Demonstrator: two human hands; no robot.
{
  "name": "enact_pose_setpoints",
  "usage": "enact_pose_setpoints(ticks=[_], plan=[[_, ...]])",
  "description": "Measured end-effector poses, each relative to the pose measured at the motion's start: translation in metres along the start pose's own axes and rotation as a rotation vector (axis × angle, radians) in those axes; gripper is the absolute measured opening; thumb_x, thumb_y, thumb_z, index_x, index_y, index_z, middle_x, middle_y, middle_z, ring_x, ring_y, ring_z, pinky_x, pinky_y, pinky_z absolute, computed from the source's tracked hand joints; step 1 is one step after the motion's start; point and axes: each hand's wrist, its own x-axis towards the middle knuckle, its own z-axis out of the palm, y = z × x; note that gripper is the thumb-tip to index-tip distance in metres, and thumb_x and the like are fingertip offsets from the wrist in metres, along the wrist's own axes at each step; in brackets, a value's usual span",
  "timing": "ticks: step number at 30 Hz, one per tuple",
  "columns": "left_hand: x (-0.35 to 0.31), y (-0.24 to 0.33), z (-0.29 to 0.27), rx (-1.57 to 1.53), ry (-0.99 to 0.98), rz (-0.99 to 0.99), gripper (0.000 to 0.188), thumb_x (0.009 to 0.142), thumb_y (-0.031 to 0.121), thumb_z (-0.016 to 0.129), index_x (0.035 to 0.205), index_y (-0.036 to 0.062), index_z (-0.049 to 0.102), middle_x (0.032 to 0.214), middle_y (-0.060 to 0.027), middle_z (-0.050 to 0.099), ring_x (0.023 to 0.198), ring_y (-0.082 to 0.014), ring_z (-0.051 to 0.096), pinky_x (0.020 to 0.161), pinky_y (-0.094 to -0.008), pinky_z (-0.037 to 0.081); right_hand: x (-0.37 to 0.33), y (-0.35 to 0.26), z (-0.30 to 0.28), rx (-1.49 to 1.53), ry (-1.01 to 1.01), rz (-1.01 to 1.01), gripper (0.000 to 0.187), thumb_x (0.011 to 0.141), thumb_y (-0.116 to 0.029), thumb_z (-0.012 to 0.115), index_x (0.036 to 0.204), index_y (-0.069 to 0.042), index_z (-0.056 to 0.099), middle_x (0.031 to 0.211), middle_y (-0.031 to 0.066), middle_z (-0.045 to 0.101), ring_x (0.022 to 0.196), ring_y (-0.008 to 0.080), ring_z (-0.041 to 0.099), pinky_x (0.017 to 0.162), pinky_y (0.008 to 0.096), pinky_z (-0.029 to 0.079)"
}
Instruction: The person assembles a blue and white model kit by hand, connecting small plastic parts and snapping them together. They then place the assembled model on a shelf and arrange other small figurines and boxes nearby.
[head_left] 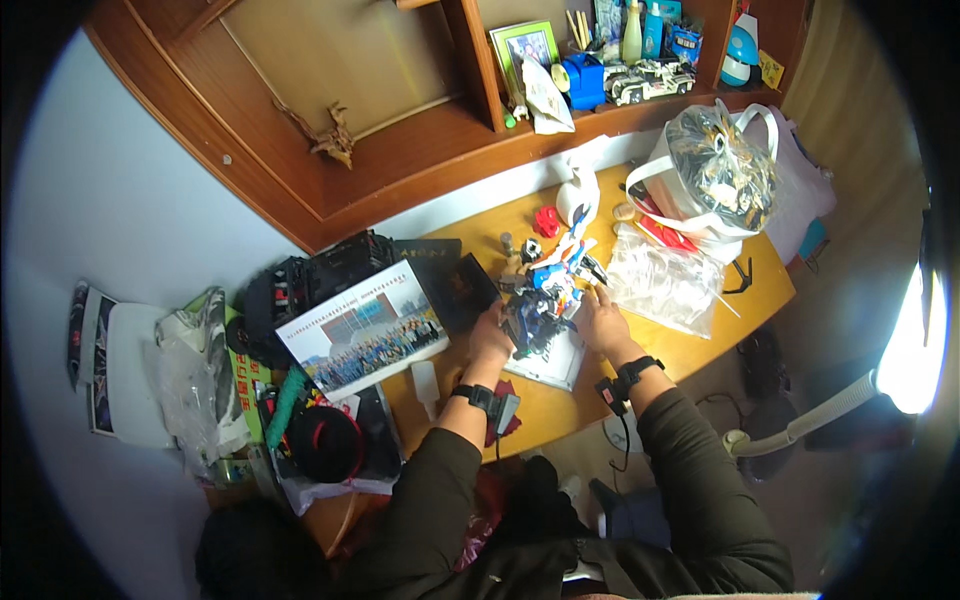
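A toy robot model [562, 272] in white, blue, red and dark parts stands between my hands on the wooden table. At its lower left side, my left hand [490, 338] is closed on the dark blue part. My right hand [604, 325] is bent in at the model's right side, with its fingertips against the parts; the glare partly hides them. Beneath the model lies a white flat panel [555, 372]. Just beyond the model are a white vase-like figure [578, 200] and a small red item [546, 221].
A group photo [365, 330] leans at left near a black bag [320, 275]. Clear plastic bags [665, 280] and a white tote [690, 185] of parts occupy the right. A lit lamp [905, 340] stands at far right; a shelf [430, 170] runs along the back.
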Motion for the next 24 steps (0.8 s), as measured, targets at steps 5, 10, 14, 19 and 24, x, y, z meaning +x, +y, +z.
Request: enact_pose_setpoints(ticks=[5, 10, 14, 19, 24], plan=[[0.008, -0.045, 0.008, 0.072, 0.026, 0.105, 0.031, 0.088, 0.017, 0.045, 0.113, 0.0023, 0.055, 0.103, -0.0093, 0.061, 0.094, -0.0209, 0.056, 0.086, -0.0293, 0.041, 0.004, -0.001, 0.0, -0.033, -0.116, 0.018, 0.065, 0.073, -0.023, 0.064, 0.129, -0.003, 0.038, 0.122, 0.0165, 0.051, 0.106, 0.0351, 0.05, 0.091, 0.0374, 0.042], [0.01, -0.071, 0.019, -0.883, -0.01, -0.3, 0.026, 0.081, 0.017, 0.056, 0.103, 0.0038, 0.062, 0.097, -0.0034, 0.061, 0.087, -0.0103, 0.057, 0.076, -0.0253, 0.046, -0.017, 0.01, -0.003, -0.079, -0.156, 0.017, 0.063, 0.074, -0.028, 0.064, 0.125, 0.0, 0.041, 0.109, 0.0189, 0.058, 0.103, 0.0347, 0.051, 0.089, 0.0381, 0.042], [0.015, -0.09, 0.023, -1.053, -0.21, -0.255, 0.042, 0.071, 0.002, 0.062, 0.113, 0.0041, 0.057, 0.113, -0.0062, 0.058, 0.101, -0.0139, 0.055, 0.088, -0.0247, 0.041, -0.033, 0.017, 0.005, -0.078, -0.048, -0.062, 0.061, 0.075, -0.028, 0.061, 0.122, 0.006, 0.042, 0.089, 0.0197, 0.064, 0.095, 0.032, 0.057, 0.092, 0.0392, 0.038], [0.02, -0.097, 0.025, -0.581, -0.169, 0.0, 0.053, 0.065, 0.005, 0.069, 0.116, 0.0052, 0.055, 0.112, -0.009, 0.06, 0.103, -0.017, 0.056, 0.09, -0.0241, 0.04, -0.034, 0.018, 0.009, -0.116, -0.081, -0.043, 0.06, 0.076, -0.028, 0.059, 0.122, 0.005, 0.042, 0.085, 0.021, 0.064, 0.085, 0.0327, 0.06, 0.09, 0.0397, 0.039], [0.018, -0.096, 0.019, -0.835, -0.242, -0.154, 0.055, 0.065, 0.01, 0.073, 0.116, 0.0043, 0.054, 0.11, -0.0091, 0.061, 0.101, -0.0177, 0.058, 0.087, -0.0253, 0.042, -0.042, 0.013, 0.009, -0.152, -0.064, -0.033, 0.06, 0.076, -0.03, 0.058, 0.123, 0.005, 0.043, 0.086, 0.0205, 0.064, 0.086, 0.0315, 0.059, 0.087, 0.0373, 0.041]])
